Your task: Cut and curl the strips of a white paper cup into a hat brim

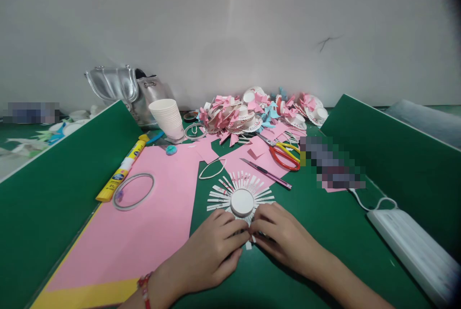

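cup point(242, 202): before knife point(265, 173) | scissors point(278, 145): behind knife | mask point(414, 241): right

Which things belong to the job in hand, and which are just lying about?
Likely the job:
cut paper cup, left hand and right hand on it
cup stack
scissors
craft knife
pink paper
pile of cut cups

Probably just lying about:
silver bag
face mask
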